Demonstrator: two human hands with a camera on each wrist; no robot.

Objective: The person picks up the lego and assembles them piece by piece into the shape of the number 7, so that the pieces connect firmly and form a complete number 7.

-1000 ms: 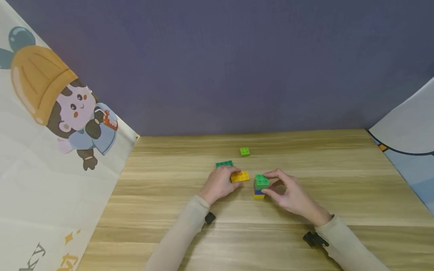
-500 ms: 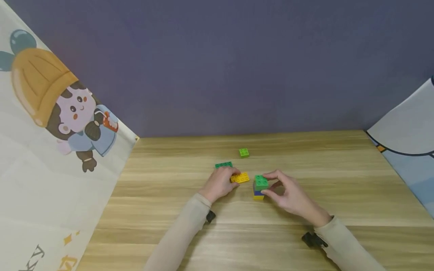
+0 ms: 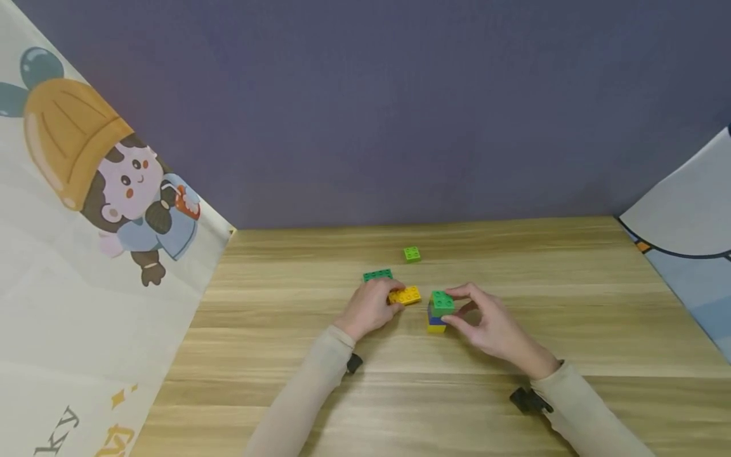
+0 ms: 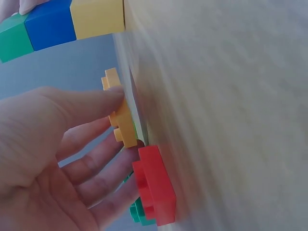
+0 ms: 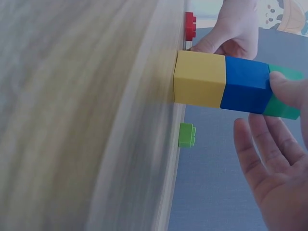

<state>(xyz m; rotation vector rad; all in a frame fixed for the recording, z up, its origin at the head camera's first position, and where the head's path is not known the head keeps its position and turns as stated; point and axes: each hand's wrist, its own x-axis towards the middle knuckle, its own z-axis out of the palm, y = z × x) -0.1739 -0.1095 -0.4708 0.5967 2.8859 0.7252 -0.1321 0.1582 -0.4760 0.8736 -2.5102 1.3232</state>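
Note:
My left hand [image 3: 370, 309] pinches a flat yellow-orange toy building brick [image 3: 408, 295] between thumb and fingers, low over the table. In the left wrist view its studs face the palm side. My right hand [image 3: 492, 327] grips the green brick [image 3: 442, 303] at the top of a small upright stack, thumb on one side and fingers on the other. Under the green one come a blue brick [image 5: 245, 84] and a yellow brick [image 5: 199, 77] at the bottom, standing on the table. The stack is just right of the yellow-orange brick.
A dark green brick [image 3: 378, 274] lies behind the left hand. Close to that hand's fingers is a red brick [image 4: 160, 185], hidden in the head view. Farther back sits a small lime green brick [image 3: 412, 254]. The wooden table [image 3: 514, 254] ends at a dark backdrop [image 3: 422, 114].

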